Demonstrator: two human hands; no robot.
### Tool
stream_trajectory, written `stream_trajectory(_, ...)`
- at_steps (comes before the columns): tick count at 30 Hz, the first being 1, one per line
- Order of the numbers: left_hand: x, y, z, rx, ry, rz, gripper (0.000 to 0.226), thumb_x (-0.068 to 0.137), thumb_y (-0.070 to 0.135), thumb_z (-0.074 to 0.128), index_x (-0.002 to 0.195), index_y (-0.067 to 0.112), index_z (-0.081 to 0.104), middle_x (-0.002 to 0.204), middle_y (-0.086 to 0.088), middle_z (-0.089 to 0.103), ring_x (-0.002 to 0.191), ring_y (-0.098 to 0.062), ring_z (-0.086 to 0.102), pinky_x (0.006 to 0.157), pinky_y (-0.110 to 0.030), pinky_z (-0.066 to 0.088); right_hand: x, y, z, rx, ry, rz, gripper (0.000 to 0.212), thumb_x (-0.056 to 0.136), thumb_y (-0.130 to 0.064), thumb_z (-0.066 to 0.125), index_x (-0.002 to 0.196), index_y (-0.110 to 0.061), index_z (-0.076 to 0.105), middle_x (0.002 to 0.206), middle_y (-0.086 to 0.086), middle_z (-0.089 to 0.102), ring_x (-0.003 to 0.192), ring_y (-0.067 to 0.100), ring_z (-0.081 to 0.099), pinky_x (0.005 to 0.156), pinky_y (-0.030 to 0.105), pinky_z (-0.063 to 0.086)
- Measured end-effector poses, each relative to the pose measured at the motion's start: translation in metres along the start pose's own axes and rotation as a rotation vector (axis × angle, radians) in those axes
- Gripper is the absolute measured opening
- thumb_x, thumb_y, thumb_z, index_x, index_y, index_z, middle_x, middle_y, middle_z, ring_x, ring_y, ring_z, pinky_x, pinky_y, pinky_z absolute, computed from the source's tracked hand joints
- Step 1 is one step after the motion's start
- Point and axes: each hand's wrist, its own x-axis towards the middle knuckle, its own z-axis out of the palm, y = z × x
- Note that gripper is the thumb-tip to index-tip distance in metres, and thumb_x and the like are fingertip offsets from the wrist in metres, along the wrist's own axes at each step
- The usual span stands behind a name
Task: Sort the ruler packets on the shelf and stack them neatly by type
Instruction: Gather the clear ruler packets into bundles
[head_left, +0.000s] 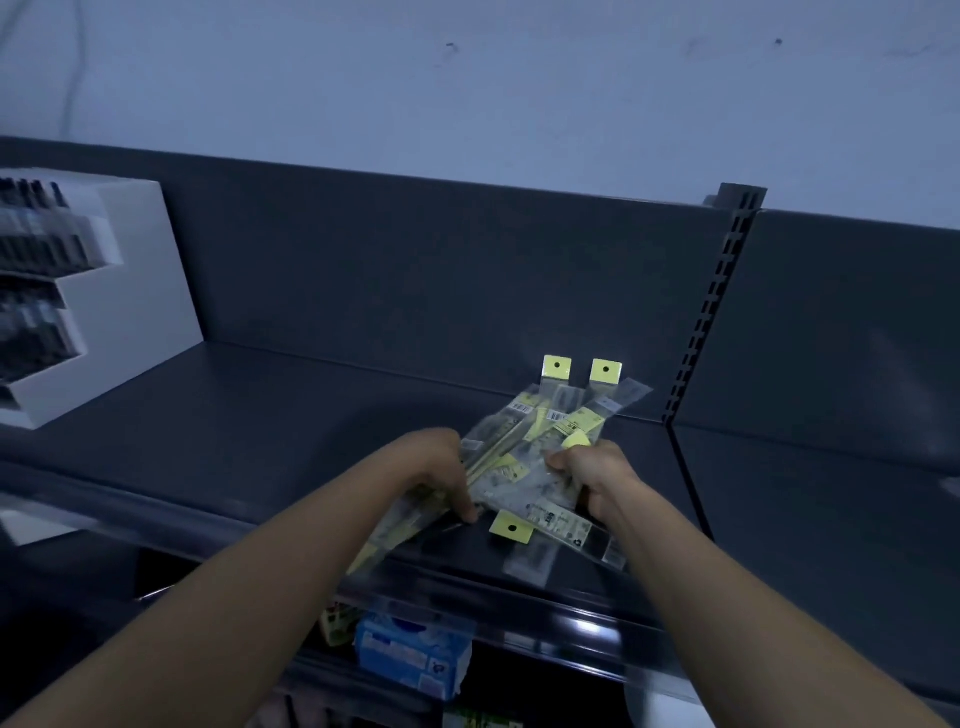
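Observation:
A jumbled bundle of clear ruler packets (540, 447) with yellow hang tabs lies on the dark shelf (311, 410), right of centre. My left hand (441, 467) grips the bundle's left side, fingers curled over several long packets that stick out past the shelf's front edge. My right hand (592, 478) grips the right side of the bundle, fingers closed round the packets. Two yellow tabs (582, 369) point toward the back panel; a third tab (511, 527) points toward me.
A white stepped display box (119, 291) with dark pens stands at the shelf's left end. A slotted upright post (711, 312) divides the shelf from the bay on the right. Below the shelf's front rail sit a blue packet (415, 660) and other goods.

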Motion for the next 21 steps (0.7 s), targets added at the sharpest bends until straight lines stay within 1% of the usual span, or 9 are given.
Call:
stream_trajectory(2, 0.0018, -0.0015, 0.0022, -0.017, 0.014, 0.013, 0.055, 0.062, 0.030, 0.088, 0.104, 0.014, 0.057, 0.105, -0.002, 0.063, 0.090, -0.019, 0.061, 0.073, -0.032, 0.052, 0.0011, 0.0001, -0.0006, 0.023, -0.001, 0.003, 0.030, 0.084, 0.007, 0.066, 0.113, 0.006, 0.057, 0.090, 0.017, 0.068, 0.058, 0.020, 0.060, 0.043, 0.024, 0.046)
stream_trajectory(5, 0.0011, -0.0004, 0.0038, -0.016, 0.043, 0.031, 0.057, 0.063, 0.029, 0.088, 0.107, 0.014, 0.056, 0.107, -0.003, 0.063, 0.093, -0.020, 0.062, 0.076, -0.033, 0.053, 0.0005, 0.0006, -0.0020, 0.017, 0.005, 0.003, 0.035, 0.084, 0.005, 0.068, 0.116, 0.005, 0.056, 0.095, 0.015, 0.068, 0.066, 0.022, 0.063, 0.051, 0.028, 0.048)
stream_trajectory(8, 0.0003, 0.0009, 0.0037, -0.009, 0.045, 0.036, 0.056, 0.064, 0.028, 0.087, 0.109, 0.013, 0.056, 0.108, -0.003, 0.062, 0.094, -0.021, 0.061, 0.077, -0.033, 0.053, -0.0025, 0.0004, -0.0036, 0.001, 0.009, 0.003, 0.032, 0.085, 0.004, 0.067, 0.115, 0.004, 0.055, 0.083, 0.010, 0.065, 0.060, 0.018, 0.059, 0.044, 0.023, 0.044)
stream_trajectory(9, 0.0000, 0.0006, 0.0040, -0.011, 0.034, 0.038, 0.055, 0.064, 0.027, 0.087, 0.107, 0.013, 0.057, 0.106, -0.003, 0.063, 0.093, -0.021, 0.061, 0.076, -0.033, 0.053, -0.0028, 0.0005, -0.0040, 0.002, 0.007, 0.005, 0.032, 0.085, 0.004, 0.067, 0.115, 0.004, 0.055, 0.082, 0.009, 0.064, 0.061, 0.019, 0.059, 0.046, 0.024, 0.047)
stream_trajectory(11, 0.0006, -0.0010, 0.0058, -0.040, 0.003, 0.047, 0.049, 0.063, 0.025, 0.088, 0.101, 0.014, 0.059, 0.100, -0.002, 0.065, 0.090, -0.020, 0.062, 0.074, -0.032, 0.051, -0.0029, 0.0002, -0.0043, 0.008, 0.007, 0.008, 0.033, 0.085, 0.005, 0.067, 0.115, 0.004, 0.053, 0.081, 0.010, 0.064, 0.072, 0.024, 0.061, 0.061, 0.032, 0.053)
stream_trajectory(13, 0.0002, -0.0010, 0.0075, -0.050, 0.006, 0.061, 0.047, 0.064, 0.023, 0.087, 0.100, 0.012, 0.060, 0.100, -0.004, 0.067, 0.088, -0.021, 0.063, 0.071, -0.031, 0.049, -0.0013, 0.0005, -0.0042, 0.003, 0.008, 0.001, 0.033, 0.085, 0.005, 0.067, 0.114, 0.003, 0.053, 0.083, 0.010, 0.065, 0.079, 0.025, 0.059, 0.066, 0.034, 0.050)
stream_trajectory(17, -0.0042, 0.0047, 0.0077, 0.114, 0.077, 0.103, 0.055, 0.067, 0.031, 0.085, 0.107, 0.015, 0.051, 0.104, -0.002, 0.059, 0.090, -0.020, 0.059, 0.069, -0.030, 0.048, 0.0006, 0.0018, -0.0031, 0.021, 0.027, 0.002, 0.035, 0.083, 0.005, 0.068, 0.115, 0.003, 0.054, 0.088, 0.014, 0.069, 0.081, 0.027, 0.062, 0.084, 0.043, 0.055)
stream_trajectory(19, -0.0049, 0.0061, 0.0080, 0.138, 0.061, 0.114, 0.057, 0.067, 0.032, 0.085, 0.108, 0.015, 0.051, 0.103, -0.001, 0.059, 0.090, -0.020, 0.059, 0.068, -0.031, 0.049, -0.0004, 0.0023, -0.0030, 0.028, 0.021, 0.006, 0.036, 0.083, 0.005, 0.068, 0.116, 0.003, 0.053, 0.087, 0.015, 0.069, 0.081, 0.028, 0.062, 0.082, 0.041, 0.054)
stream_trajectory(21, -0.0061, 0.0062, 0.0075, 0.123, 0.034, 0.120, 0.052, 0.066, 0.030, 0.086, 0.103, 0.014, 0.054, 0.097, -0.001, 0.061, 0.085, -0.020, 0.060, 0.064, -0.028, 0.048, -0.0003, 0.0029, -0.0031, 0.039, 0.012, 0.011, 0.035, 0.084, 0.006, 0.068, 0.115, 0.003, 0.053, 0.089, 0.015, 0.069, 0.080, 0.029, 0.064, 0.081, 0.041, 0.054)
